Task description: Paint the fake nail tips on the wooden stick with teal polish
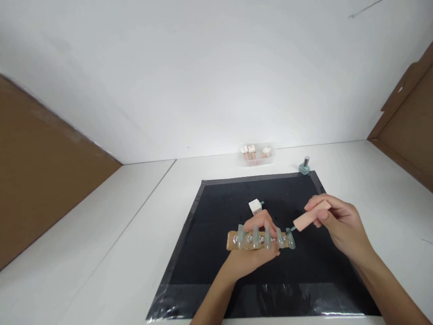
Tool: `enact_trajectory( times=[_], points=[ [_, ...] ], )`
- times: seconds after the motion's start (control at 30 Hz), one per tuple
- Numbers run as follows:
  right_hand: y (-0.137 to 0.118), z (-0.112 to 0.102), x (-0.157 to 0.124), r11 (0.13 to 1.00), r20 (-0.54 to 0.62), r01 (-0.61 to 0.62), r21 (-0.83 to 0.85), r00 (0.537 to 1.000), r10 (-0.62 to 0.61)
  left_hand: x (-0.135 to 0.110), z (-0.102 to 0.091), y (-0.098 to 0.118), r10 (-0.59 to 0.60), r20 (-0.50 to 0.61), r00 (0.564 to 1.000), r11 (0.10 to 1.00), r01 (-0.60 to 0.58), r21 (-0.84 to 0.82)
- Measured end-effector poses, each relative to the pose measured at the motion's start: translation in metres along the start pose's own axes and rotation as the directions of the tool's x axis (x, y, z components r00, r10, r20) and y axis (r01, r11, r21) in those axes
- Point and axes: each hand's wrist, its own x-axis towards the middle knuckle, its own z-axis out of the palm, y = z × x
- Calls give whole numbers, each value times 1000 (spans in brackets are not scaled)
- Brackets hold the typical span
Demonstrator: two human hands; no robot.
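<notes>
My left hand (262,257) is closed around a tan nail display bar (232,241) with silver balls along it. Several translucent grey-green false nails (256,238) stand across the bar. Pinched in my right hand (341,221) is a nail polish brush with a long pink cap handle (309,217). Its green tip meets or overlaps the rightmost false nail (291,240); exact contact is hard to tell. Just beyond my left fingers is a small white square bottle (255,206) with a green-smeared neck. Whether those fingers touch the bottle is unclear.
Beneath my hands lies a black mat (209,216) with taped edges on a white table (111,225). A clear tray (258,161) holds several pink-capped white bottles at the back. A green bottle with a silver cap (304,167) stands near the mat's far right corner. Brown panels (40,167) flank the table.
</notes>
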Motion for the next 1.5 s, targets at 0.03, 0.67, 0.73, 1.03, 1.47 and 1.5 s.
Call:
enact_trajectory(
  times=[0.03,0.67,0.73,1.03,1.47,1.5],
  points=[
    [-1,2,-1,999,33,31,-14,999,-31,0,0,0,18,-2,1000,999,-18,29],
    [-3,6,0,960,196,246,-134,956,-218,4,3,-7,245,69,967,964,-250,89],
    [-3,6,0,958,134,242,-154,966,-222,4,3,-8,244,70,967,965,-249,87],
    [-4,5,0,962,174,245,-124,959,-222,4,3,-4,194,88,977,974,-203,102],
    [-6,5,0,960,293,264,-92,929,-227,2,2,-1,166,77,983,982,-172,75],
    [-6,5,0,961,248,255,-111,943,-222,2,2,-1,175,78,981,981,-181,71]
  ],
)
